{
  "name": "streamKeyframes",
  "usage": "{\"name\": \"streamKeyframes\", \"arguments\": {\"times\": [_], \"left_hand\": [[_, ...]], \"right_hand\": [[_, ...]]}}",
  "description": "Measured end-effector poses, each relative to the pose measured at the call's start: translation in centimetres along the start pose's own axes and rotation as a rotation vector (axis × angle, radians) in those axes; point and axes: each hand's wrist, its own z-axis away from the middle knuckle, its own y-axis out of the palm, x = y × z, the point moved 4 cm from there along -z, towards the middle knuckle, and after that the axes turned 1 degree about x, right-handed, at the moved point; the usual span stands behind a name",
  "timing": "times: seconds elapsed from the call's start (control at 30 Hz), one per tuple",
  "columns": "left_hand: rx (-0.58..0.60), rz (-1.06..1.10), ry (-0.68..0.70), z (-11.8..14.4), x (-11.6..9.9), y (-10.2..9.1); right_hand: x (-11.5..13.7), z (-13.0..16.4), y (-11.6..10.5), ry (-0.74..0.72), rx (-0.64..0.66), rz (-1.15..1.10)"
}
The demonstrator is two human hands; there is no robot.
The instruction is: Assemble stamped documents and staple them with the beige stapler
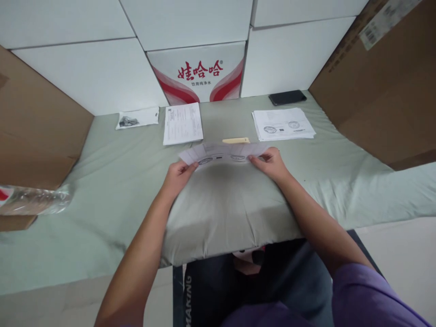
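You are pinching the sheet of paper [223, 153] at both ends, left hand [177, 175] and right hand [270, 163] equally near (long axis running left-right), raised over the green cloth [112, 181].

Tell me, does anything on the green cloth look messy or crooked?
Mostly tidy. The white printed sheet and the white paper stack lie flat. The small black-and-white leaflet sits slightly askew. The crumpled clear plastic wrapper lies at the cloth's left edge. The left hand and right hand hold a folded white paper.
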Motion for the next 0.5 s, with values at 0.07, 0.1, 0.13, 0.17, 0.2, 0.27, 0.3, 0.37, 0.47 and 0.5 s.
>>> {"name": "streamKeyframes", "arguments": {"times": [0.07, 0.1, 0.13, 0.17, 0.2, 0.27, 0.3, 0.37, 0.47, 0.5], "left_hand": [[0.066, -0.025, -0.036, 0.04, 0.33, 0.37], [0.081, -0.031, -0.046, 0.03, 0.50, 0.47], [0.089, -0.033, -0.050, 0.02, 0.63, 0.53], [0.094, -0.032, -0.048, 0.00, 0.72, 0.58], [0.099, -0.029, -0.043, -0.01, 0.77, 0.62], [0.121, -0.036, -0.035, -0.03, 0.82, 0.71], [0.129, -0.044, -0.034, -0.04, 0.84, 0.73], [0.136, -0.071, -0.034, -0.03, 0.87, 0.72], [0.148, -0.105, -0.015, -0.01, 0.73, 0.66], [0.151, -0.111, -0.010, 0.01, 0.66, 0.62]], "right_hand": [[-0.12, 0.01, -0.22, 0.031, -0.009, 0.006], [-0.22, 0.01, -0.37, 0.041, -0.023, 0.011], [-0.33, 0.02, -0.51, 0.047, -0.035, 0.019], [-0.44, 0.02, -0.61, 0.048, -0.042, 0.028], [-0.54, 0.03, -0.68, 0.047, -0.041, 0.037], [-0.70, 0.05, -0.73, 0.044, -0.027, 0.047], [-0.74, 0.06, -0.75, 0.039, -0.023, 0.050], [-0.75, 0.08, -0.83, 0.023, -0.025, 0.053], [-0.71, 0.09, -0.91, -0.004, -0.031, 0.046], [-0.69, 0.08, -0.93, -0.015, -0.034, 0.038]]}}
